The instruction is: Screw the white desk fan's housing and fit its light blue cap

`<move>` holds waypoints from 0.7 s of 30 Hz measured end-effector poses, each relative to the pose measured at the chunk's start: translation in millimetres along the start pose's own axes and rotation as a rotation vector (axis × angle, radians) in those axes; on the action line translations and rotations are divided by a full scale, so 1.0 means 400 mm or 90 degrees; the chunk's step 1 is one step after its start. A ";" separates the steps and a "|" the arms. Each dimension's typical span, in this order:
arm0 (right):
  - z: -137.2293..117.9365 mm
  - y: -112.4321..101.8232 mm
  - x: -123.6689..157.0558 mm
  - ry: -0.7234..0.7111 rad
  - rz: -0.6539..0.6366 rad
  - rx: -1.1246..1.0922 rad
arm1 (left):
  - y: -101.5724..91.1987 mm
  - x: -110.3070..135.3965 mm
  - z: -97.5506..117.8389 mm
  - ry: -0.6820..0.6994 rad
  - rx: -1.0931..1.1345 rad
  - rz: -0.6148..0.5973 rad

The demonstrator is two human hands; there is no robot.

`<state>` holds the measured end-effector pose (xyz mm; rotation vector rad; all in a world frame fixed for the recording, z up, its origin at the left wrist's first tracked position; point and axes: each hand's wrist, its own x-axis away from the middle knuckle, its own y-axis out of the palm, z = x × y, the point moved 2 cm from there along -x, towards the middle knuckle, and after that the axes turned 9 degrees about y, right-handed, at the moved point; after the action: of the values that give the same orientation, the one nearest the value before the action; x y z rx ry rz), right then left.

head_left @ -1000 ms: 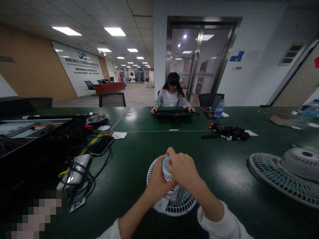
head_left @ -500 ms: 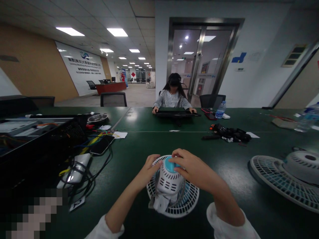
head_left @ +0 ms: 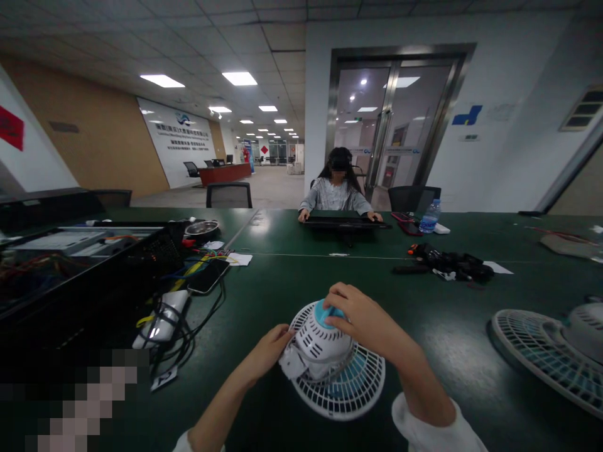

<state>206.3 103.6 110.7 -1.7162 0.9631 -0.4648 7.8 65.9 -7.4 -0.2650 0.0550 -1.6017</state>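
Note:
A small white fan (head_left: 336, 367) lies face down on the dark green table (head_left: 292, 276), its round grille flat and its white motor housing with a blue cap pointing up. My right hand (head_left: 360, 320) rests on top of the housing, fingers curled over the blue cap. My left hand (head_left: 268, 348) grips the left side of the housing near the grille rim. Both forearms come up from the bottom edge in white sleeves.
A second white fan (head_left: 551, 351) lies at the right. An open black case with wires, a phone (head_left: 208, 276) and cables fill the left. Black tools (head_left: 452, 263) and a water bottle (head_left: 428, 217) sit farther back. A person sits across at a keyboard (head_left: 346, 222).
My left hand slid from the top of the housing down to its left side. My right hand stays on the blue cap. The view shifted slightly.

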 end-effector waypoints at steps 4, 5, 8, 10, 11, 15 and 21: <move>-0.002 0.000 0.000 0.010 -0.007 -0.015 | 0.006 0.009 -0.011 -0.022 0.054 0.041; -0.003 0.000 0.001 0.013 -0.007 -0.017 | 0.008 0.008 -0.016 -0.034 0.073 0.060; -0.005 0.003 0.000 0.020 0.005 -0.016 | 0.009 0.004 -0.028 -0.066 0.120 0.133; -0.005 0.008 -0.004 0.043 0.031 -0.002 | 0.010 0.002 -0.031 -0.087 0.147 0.151; -0.005 0.011 -0.005 0.058 0.046 0.006 | 0.011 0.002 -0.030 -0.094 0.160 0.152; -0.014 0.019 -0.003 0.095 0.093 0.043 | 0.010 0.009 -0.024 -0.097 0.197 0.145; -0.022 0.051 0.011 0.173 0.211 0.122 | 0.005 0.002 -0.034 -0.071 0.183 0.114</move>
<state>195.1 92.6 94.3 -1.3101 1.3269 -0.5603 7.0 63.5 -20.9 -0.1217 -0.2310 -1.3938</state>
